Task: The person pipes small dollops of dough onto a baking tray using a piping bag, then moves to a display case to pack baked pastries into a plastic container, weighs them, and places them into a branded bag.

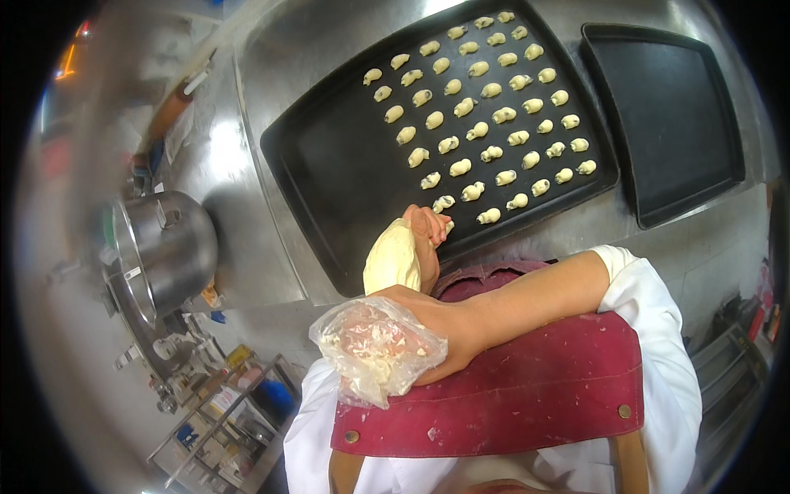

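Observation:
A clear piping bag point(392, 257) full of pale yellow batter or soft dough slants over the near edge of a large black baking tray point(329, 156). My right hand point(420, 317) is wrapped round the bag's upper part, and its loose, smeared plastic end point(378, 350) flares out beside my wrist. Close to the tray, my left hand point(428, 230) is closed about the bag's lower end; the tip is hidden by its fingers. Rows of small pale yellow piped dollops point(489, 216), many with dark specks, cover the tray's middle and right. One dollop point(443, 203) lies right by my left fingers.
A second black tray point(671, 123) stands at the right on the steel table point(271, 41). To the left is a large steel bowl or pot point(177, 247). A rolling pin point(171, 107) lies far left. Below, a metal rack point(222, 428) holds assorted goods.

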Tool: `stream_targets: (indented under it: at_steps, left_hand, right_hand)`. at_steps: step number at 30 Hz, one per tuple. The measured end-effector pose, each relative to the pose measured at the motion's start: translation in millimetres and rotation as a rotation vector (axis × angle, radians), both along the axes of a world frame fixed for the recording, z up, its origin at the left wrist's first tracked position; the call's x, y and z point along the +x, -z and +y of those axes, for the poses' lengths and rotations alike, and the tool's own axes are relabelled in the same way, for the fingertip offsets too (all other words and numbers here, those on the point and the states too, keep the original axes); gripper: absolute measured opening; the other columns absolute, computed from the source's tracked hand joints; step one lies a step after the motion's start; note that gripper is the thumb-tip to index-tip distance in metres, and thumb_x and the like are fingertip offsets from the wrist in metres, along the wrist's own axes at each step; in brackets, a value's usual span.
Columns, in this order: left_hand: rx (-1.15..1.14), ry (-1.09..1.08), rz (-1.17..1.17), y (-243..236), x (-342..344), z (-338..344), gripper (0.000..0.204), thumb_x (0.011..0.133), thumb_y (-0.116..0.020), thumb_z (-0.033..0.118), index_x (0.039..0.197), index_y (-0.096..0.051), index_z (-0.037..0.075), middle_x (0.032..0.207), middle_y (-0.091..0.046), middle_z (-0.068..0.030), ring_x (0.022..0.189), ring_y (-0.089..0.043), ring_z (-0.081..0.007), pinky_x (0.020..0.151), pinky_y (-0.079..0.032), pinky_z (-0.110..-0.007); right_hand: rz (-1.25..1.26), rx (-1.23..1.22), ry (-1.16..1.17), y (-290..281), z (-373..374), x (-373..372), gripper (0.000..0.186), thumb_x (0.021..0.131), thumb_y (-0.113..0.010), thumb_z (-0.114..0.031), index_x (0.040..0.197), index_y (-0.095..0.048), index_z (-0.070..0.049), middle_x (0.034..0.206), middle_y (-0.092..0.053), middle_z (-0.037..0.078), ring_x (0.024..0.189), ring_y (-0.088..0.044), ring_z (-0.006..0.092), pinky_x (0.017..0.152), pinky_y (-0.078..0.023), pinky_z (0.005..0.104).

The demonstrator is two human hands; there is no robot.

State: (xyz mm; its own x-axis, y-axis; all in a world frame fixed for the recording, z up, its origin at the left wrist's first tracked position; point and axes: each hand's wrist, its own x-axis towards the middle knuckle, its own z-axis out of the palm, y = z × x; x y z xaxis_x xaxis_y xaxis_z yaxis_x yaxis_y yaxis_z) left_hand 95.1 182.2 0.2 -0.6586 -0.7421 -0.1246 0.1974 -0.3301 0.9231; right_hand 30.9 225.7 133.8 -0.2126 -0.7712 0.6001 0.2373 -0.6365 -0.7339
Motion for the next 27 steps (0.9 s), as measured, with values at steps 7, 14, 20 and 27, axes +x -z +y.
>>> stream_targets:
  at_steps: [7,14,20,27]
  left_hand:
    - [-0.001,-0.010,-0.120,15,-11,9,0.049,0.098,-0.037,0.040,0.058,-0.035,0.012,0.047,-0.030,0.0021,0.047,-0.028,-0.0087,0.060,-0.039,-0.027]
    - [0.036,-0.054,-0.076,15,-2,14,0.047,0.098,-0.040,0.037,0.058,-0.032,0.012,0.049,-0.027,0.0026,0.048,-0.022,-0.0089,0.052,-0.030,-0.027]
    - [-0.025,-0.026,-0.243,32,17,10,0.031,0.095,-0.048,0.026,0.071,-0.040,0.009,0.060,-0.040,-0.0001,0.056,-0.034,-0.0087,0.057,-0.034,-0.025]
    - [-0.365,0.001,-0.320,-16,34,-6,0.019,0.087,-0.061,0.021,0.088,-0.048,0.008,0.077,-0.052,-0.0017,0.064,-0.041,-0.0092,0.062,-0.036,-0.023]
  right_hand:
    - [0.124,0.071,0.000,13,2,6,0.020,0.069,-0.067,-0.014,0.084,-0.057,-0.006,0.080,-0.058,0.012,0.073,-0.057,0.0337,0.063,-0.046,0.0409]
    - [0.085,0.045,-0.060,15,5,11,0.019,0.070,-0.067,-0.014,0.083,-0.056,-0.006,0.079,-0.058,0.012,0.073,-0.057,0.0337,0.062,-0.046,0.0406]
    - [0.186,0.201,-0.108,26,0,13,0.019,0.071,-0.066,-0.015,0.085,-0.057,-0.006,0.082,-0.060,0.012,0.075,-0.058,0.0344,0.064,-0.047,0.0404]
    - [0.073,-0.017,0.014,3,-4,25,0.019,0.072,-0.065,-0.016,0.086,-0.056,-0.006,0.084,-0.057,0.013,0.077,-0.056,0.0328,0.066,-0.045,0.0411]
